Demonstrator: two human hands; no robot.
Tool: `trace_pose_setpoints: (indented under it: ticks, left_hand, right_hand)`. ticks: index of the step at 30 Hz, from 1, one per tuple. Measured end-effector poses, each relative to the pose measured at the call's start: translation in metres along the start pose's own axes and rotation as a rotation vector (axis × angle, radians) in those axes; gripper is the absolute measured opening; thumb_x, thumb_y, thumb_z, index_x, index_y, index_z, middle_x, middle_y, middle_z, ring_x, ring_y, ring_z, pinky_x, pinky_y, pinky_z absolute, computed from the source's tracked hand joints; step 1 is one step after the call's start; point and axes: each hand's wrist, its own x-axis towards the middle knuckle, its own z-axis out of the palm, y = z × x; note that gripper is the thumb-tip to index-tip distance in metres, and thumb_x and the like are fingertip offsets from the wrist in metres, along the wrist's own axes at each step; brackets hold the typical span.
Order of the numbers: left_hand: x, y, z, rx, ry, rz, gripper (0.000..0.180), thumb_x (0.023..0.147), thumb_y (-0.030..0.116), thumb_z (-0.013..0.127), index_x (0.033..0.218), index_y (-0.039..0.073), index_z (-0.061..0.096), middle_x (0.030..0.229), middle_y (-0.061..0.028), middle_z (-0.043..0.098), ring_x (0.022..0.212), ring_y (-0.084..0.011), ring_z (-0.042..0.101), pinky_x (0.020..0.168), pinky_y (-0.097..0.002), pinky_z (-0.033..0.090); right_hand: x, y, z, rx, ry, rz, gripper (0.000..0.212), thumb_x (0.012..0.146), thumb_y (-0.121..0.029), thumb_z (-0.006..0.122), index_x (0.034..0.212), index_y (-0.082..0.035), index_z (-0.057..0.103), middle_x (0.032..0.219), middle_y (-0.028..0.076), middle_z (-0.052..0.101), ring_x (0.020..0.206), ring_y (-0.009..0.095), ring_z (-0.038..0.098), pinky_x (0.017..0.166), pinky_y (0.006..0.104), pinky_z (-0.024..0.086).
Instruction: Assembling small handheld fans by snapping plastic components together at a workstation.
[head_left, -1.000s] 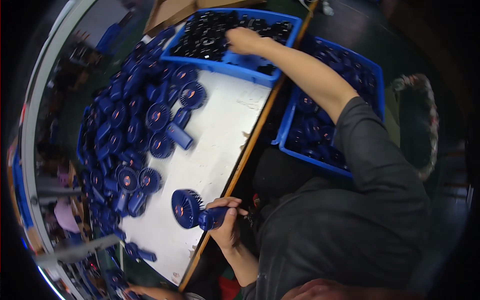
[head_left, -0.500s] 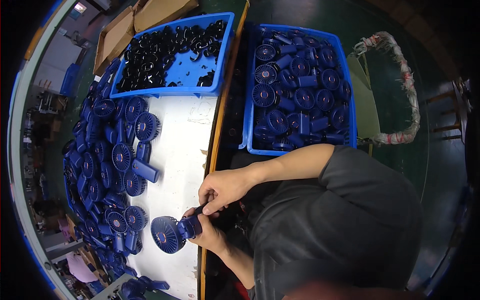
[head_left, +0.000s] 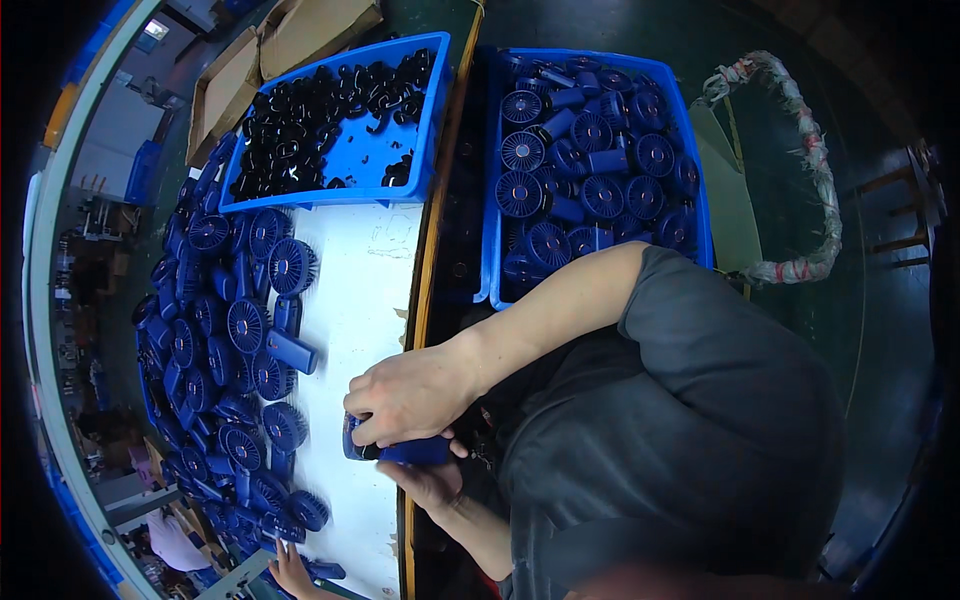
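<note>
A white table (head_left: 370, 270) runs from near to far. A heap of small fans (head_left: 225, 350) lies along its left side. At its far end sits a tray of small parts (head_left: 335, 115). Right of that tray, off the table's edge, stands a bin of fans (head_left: 595, 170). Cardboard boxes (head_left: 270, 50) lie beyond the tray.

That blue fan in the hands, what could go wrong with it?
The blue fan is held by both hands at the white table's edge, so a slip might drop it off the side. The right hand covers most of it. The pile of blue fans lies close and could get bumped.
</note>
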Motion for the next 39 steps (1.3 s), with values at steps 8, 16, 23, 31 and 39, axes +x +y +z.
trace_pose_setpoints:
  ticks: [8, 16, 23, 31, 39]
  left_hand:
    - [0.009, 0.0, 0.025, -0.266, 0.127, 0.011, 0.056, 0.101, 0.052, 0.039, 0.135, 0.009, 0.047, 0.135, -0.0091, 0.05, 0.129, -0.0221, 0.048, 0.109, -0.0382, 0.038]
    - [0.009, 0.025, 0.073, 1.299, -0.214, 0.539, 0.084, 0.098, 0.047, 0.048, 0.154, -0.005, 0.013, 0.159, -0.0252, 0.021, 0.15, -0.0339, 0.02, 0.12, -0.0458, 0.019]
    - [-0.002, 0.072, -0.094, 1.805, 0.489, 0.607, 0.06, 0.101, 0.033, 0.055, 0.148, 0.0, 0.037, 0.153, -0.0232, 0.035, 0.143, -0.038, 0.033, 0.118, -0.0477, 0.025]
    - [-0.049, 0.1, -0.207, 2.46, 0.847, 0.656, 0.047, 0.091, 0.039, 0.067, 0.111, -0.003, 0.064, 0.098, -0.0191, 0.066, 0.091, -0.0325, 0.064, 0.083, -0.0432, 0.052]
    - [-0.056, 0.102, -0.224, 2.09, 0.829, 0.205, 0.054, 0.093, 0.04, 0.065, 0.113, -0.01, 0.061, 0.105, -0.027, 0.066, 0.094, -0.0387, 0.064, 0.087, -0.0486, 0.052]
  right_hand:
    - [-0.025, -0.027, 0.012, -0.194, 0.042, 0.135, 0.04, 0.084, -0.026, 0.068, 0.115, -0.004, 0.056, 0.103, 0.013, 0.058, 0.095, 0.027, 0.056, 0.08, 0.0421, 0.047]
    - [-0.108, 0.004, -0.047, 0.395, 0.251, 0.65, 0.054, 0.075, -0.017, 0.066, 0.125, -0.002, 0.053, 0.098, 0.023, 0.065, 0.094, 0.036, 0.065, 0.084, 0.0431, 0.051]
    - [-0.353, 0.112, -0.262, -0.71, 0.699, 1.414, 0.054, 0.083, -0.037, 0.07, 0.121, 0.0, 0.06, 0.111, 0.025, 0.068, 0.106, 0.038, 0.066, 0.09, 0.0453, 0.052]
    - [-0.508, 0.15, -0.362, -1.026, 0.361, 1.8, 0.06, 0.086, -0.036, 0.07, 0.133, -0.004, 0.052, 0.129, 0.022, 0.06, 0.123, 0.037, 0.056, 0.102, 0.046, 0.047]
    - [-0.541, 0.182, -0.37, -0.813, 0.538, 1.889, 0.046, 0.089, -0.017, 0.064, 0.134, -0.013, 0.058, 0.137, 0.016, 0.058, 0.127, 0.035, 0.054, 0.107, 0.0425, 0.044]
